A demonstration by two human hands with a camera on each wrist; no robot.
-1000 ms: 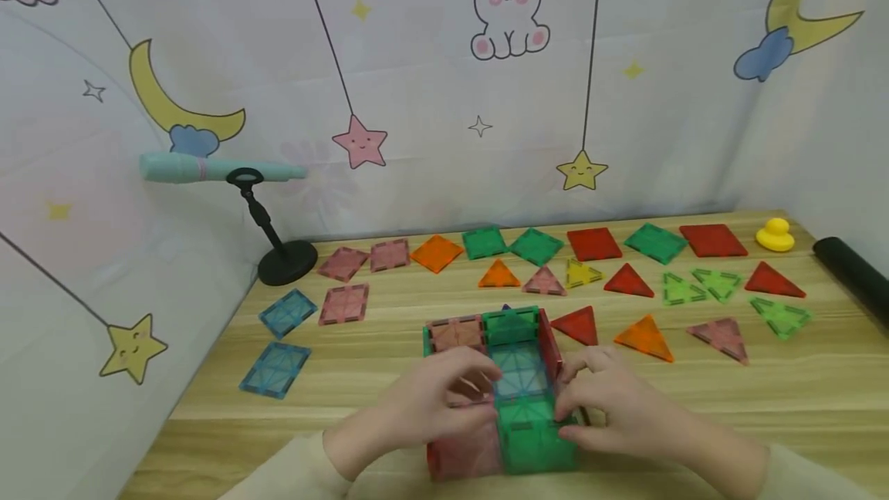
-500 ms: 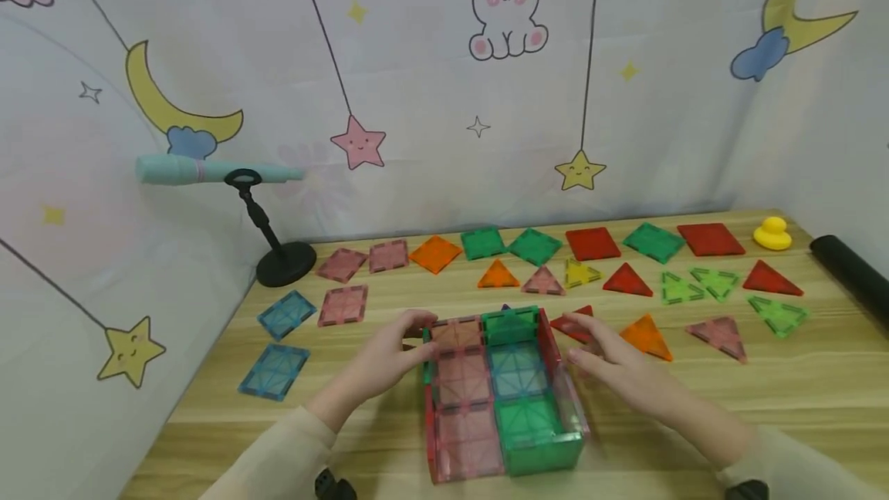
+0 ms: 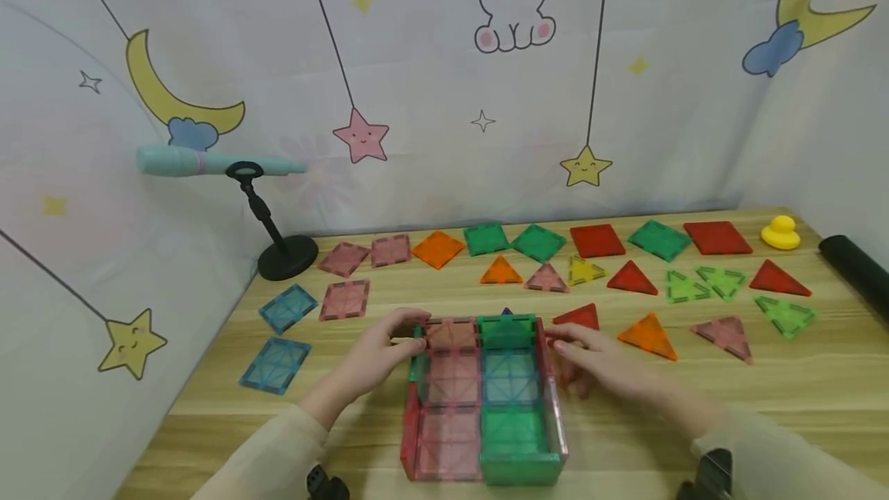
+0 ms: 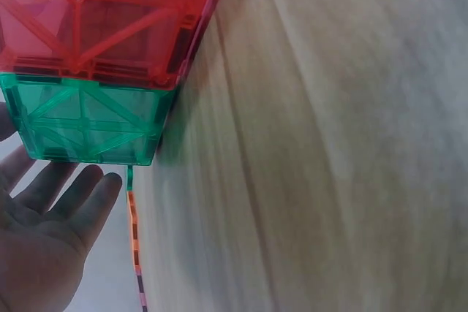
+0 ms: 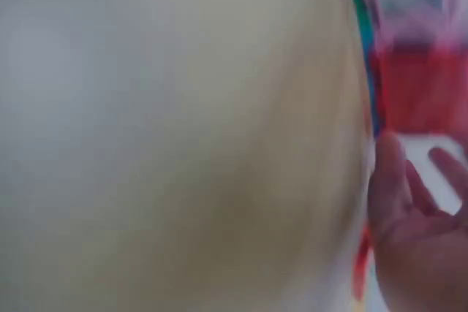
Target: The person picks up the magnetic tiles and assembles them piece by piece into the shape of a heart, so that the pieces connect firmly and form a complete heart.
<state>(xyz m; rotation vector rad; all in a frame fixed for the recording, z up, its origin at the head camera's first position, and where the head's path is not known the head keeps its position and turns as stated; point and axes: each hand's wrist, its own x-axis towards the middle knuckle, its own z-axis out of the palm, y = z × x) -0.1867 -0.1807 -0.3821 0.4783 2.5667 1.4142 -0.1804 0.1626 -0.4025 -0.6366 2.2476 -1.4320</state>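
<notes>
An open-topped box of translucent magnetic tiles [image 3: 521,471] is sitting on a wood-grain tabletop [image 3: 625,438] before a white moon-and-star-printed backdrop [image 3: 430,76]; the left hand [image 3: 375,355] and right hand [image 3: 606,365] are flanking its far end, fingers loosely spread.

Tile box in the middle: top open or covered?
Open. In the head view, the tile box has standing side walls, the blue floor tile shows between them, and no tile spans the top.
</notes>
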